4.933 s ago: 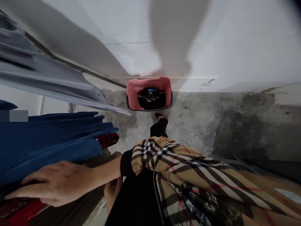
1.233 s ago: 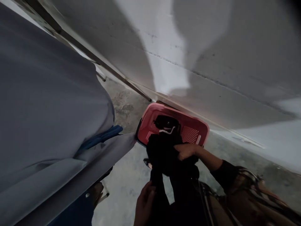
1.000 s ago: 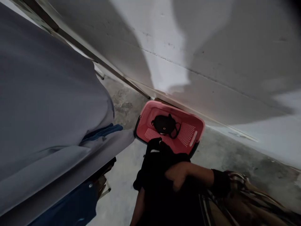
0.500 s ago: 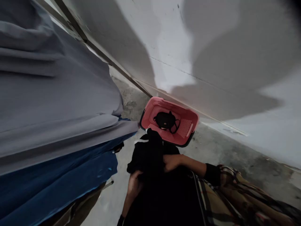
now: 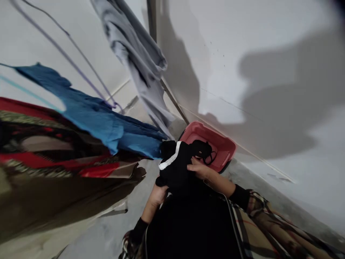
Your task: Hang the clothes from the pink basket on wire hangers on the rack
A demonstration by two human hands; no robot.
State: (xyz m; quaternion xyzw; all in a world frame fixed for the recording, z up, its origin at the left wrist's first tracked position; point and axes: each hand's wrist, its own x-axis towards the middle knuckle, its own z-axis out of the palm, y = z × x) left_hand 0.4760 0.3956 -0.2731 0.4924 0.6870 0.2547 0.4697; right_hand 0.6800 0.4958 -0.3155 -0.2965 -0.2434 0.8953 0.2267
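Clutching a white-trimmed black garment — left hand, right hand both on it, pink basket beside

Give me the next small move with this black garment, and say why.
Probably lower the black garment into the pink basket. Your left hand and right hand both have it right at the basket's near side, and the basket already holds a black bag, so that looks like its place.
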